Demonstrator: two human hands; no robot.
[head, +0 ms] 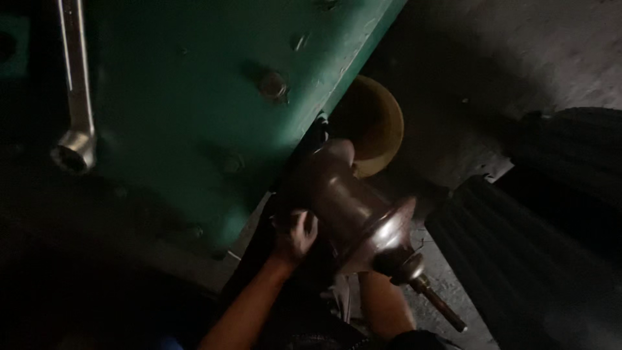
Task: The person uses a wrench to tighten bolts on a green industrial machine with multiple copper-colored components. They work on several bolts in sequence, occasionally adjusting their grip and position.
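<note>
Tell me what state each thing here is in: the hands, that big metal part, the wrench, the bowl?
Left hand: fingers curled, grip on the side of the metal hub.
Right hand: hidden behind the hub, only the forearm shows.
Metal hub: tilted, its axle pointing down and right.
Ring wrench: lying untouched on the green surface.
Yellow bowl: behind the hub, partly covered; contents unclear.
Ribbed tyre: apart from the hands.

My left hand [295, 234] reaches forward, fingers curled in a loose grip; my right forearm [385, 304] shows, its hand hidden.
</note>
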